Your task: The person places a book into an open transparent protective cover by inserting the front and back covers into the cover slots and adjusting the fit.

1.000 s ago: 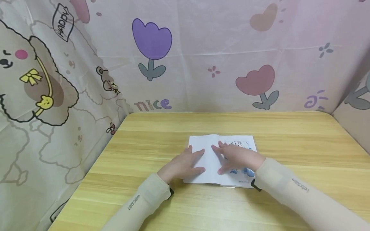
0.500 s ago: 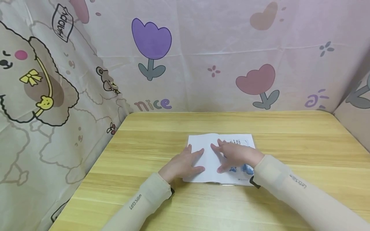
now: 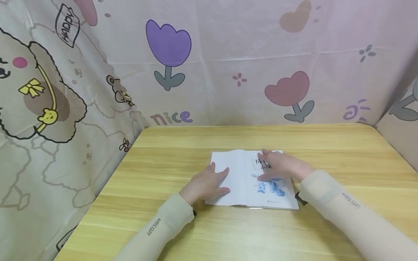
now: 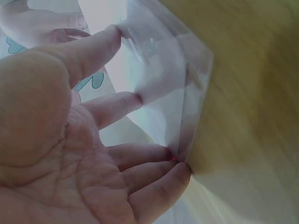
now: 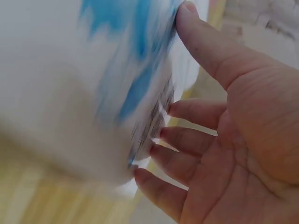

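An open book (image 3: pixel 240 181) lies on the wooden table, its left page blank white. Black Chinese characters and a blue picture (image 3: pixel 272 186) fill the right page. My left hand (image 3: pixel 205 183) rests on the left page with fingers spread; in the left wrist view its fingertips touch the page near a clear plastic cover edge (image 4: pixel 198 70). Over the upper part of the right page is my right hand (image 3: pixel 279 165), fingers extended and hiding some of the characters. The right wrist view shows the fingertips (image 5: pixel 161 133) right at the printed page, which is blurred.
The wooden table (image 3: pixel 176 152) reaches back to a cloth backdrop (image 3: pixel 222 43) printed with tulips and the word nice. Another printed cloth (image 3: pixel 42 163) hangs along the left side, and cloth also stands at the right edge.
My right hand has moved right, from near the book's middle fold to the right page, uncovering more of the blue picture. The left hand stays in place on the left page.
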`<state>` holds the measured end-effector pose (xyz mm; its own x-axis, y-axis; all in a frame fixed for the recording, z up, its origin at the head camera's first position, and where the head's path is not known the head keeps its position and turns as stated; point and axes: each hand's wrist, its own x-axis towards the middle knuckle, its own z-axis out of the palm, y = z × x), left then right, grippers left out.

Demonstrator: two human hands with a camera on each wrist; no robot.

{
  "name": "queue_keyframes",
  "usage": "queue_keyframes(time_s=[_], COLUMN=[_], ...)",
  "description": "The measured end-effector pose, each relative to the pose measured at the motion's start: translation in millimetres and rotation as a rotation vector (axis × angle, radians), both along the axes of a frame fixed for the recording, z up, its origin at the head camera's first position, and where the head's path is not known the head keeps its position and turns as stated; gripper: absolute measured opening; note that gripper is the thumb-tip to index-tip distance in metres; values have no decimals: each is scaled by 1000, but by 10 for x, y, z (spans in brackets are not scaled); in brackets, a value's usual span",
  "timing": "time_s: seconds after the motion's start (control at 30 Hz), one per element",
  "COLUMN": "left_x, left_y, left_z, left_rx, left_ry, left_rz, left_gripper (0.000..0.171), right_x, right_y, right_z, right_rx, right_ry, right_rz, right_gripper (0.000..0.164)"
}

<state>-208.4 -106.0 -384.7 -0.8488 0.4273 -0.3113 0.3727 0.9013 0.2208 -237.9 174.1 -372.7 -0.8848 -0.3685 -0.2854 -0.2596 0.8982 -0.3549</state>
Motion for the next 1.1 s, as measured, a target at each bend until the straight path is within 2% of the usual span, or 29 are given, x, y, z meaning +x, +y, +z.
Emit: queue_keyframes(time_s=[0.17, 0.3, 0.4, 0.67, 1.1], left_x=[4, 6, 8, 17, 27], left_y=[15, 22, 30, 40, 45], left_z=[-3, -13, -18, -17, -22], left_rx=[-7, -6, -5, -12, -12], left_ry=[6, 14, 17, 31, 41], left_rz=[2, 0, 5, 14, 15], left_gripper=[75, 75, 75, 75, 75], right_x=[-106, -210, -268, -363, -377], right_y=[338, 478, 483, 421, 361], right_z=[33, 44, 52, 93, 125], right_rx=[23, 26, 29, 67, 109], right_ry=[55, 104, 112, 64, 67], right_rz=[-31, -25, -14, -49, -95], right_gripper=[102, 96, 92, 86, 81])
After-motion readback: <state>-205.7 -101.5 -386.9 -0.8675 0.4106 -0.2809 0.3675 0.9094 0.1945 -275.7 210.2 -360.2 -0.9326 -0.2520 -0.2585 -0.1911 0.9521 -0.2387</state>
